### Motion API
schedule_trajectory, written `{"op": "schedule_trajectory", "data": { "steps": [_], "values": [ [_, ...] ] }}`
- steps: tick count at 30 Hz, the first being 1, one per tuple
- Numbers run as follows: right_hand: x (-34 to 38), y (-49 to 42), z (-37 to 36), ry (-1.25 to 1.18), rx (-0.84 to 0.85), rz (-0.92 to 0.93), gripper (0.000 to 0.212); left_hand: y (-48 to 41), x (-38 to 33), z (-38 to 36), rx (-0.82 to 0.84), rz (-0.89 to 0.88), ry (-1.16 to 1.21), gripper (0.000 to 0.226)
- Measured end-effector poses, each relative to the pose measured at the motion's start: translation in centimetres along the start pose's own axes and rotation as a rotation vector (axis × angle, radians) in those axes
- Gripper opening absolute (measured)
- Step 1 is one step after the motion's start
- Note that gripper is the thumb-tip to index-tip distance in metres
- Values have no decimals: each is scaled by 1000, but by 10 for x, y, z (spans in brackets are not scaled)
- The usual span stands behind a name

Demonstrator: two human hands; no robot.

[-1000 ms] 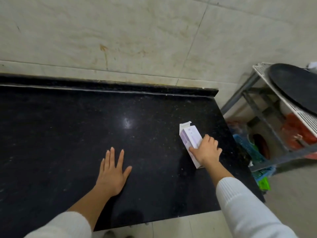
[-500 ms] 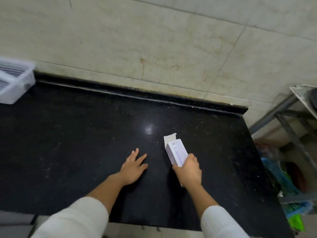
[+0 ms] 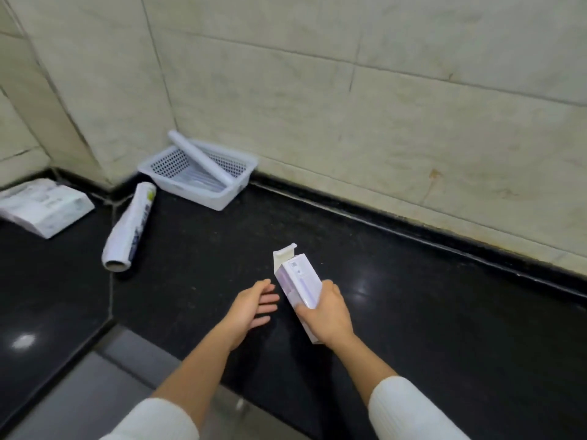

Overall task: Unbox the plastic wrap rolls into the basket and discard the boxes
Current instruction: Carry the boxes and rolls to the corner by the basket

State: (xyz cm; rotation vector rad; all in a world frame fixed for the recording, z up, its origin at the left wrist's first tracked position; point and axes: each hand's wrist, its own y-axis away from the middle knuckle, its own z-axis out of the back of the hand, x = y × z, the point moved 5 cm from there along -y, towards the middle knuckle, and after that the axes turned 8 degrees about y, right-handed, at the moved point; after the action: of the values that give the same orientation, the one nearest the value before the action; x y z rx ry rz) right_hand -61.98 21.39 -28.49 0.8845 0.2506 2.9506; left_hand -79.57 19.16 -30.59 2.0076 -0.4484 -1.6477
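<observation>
Holding: a long white-and-lilac cardboard box (image 3: 300, 289) is gripped around its lower half by the right hand (image 3: 328, 315), fingers wrapped across its front face and thumb behind; it is raised off the glossy black stone counter (image 3: 428, 312) and tilted, open end pointing up and away from the hand.
Box flap: a white end flap (image 3: 283, 254) is seen standing open at the far end; whether a roll lies inside cannot be told.
Free hand: the left hand (image 3: 254, 308) is held just beside the box, to the left of the right hand, fingers loosely spread and slightly curled, gripping nothing, not touching the box.
Step in hand: judged to be the emptying of this box, with the roll not yet drawn out.
Basket: a white perforated plastic basket (image 3: 219, 198) is placed well beyond the left hand, against the tiled wall; a white plastic wrap roll (image 3: 200, 160) is propped slantwise across its rim.
Other items: a printed white wrapped roll (image 3: 130, 227) is laid on the counter near the basket, far left of the hands; a flat white printed packet (image 3: 44, 206) is seen further left.
Next move: the open end would probably need to be tipped toward the left palm, or the roll pinched and drawn out, then carried forward-left to the basket.
Discard point: no bin is visible.
</observation>
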Motion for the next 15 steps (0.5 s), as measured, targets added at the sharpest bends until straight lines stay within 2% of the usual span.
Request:
{"op": "schedule_trajectory", "data": {
  "steps": [8, 11, 15],
  "values": [
    [187, -34, -113, -77, 0, 96, 55, -26, -65, 181, 1, 12, 44, 40],
    [237, -40, -147, -172, 71, 147, 50, -36, -85, 236, -10, 6, 62, 45],
    [277, -46, -172, -245, 184, 198, 66, -49, -107, 277, 25, -12, 45, 47]
  ]
}}
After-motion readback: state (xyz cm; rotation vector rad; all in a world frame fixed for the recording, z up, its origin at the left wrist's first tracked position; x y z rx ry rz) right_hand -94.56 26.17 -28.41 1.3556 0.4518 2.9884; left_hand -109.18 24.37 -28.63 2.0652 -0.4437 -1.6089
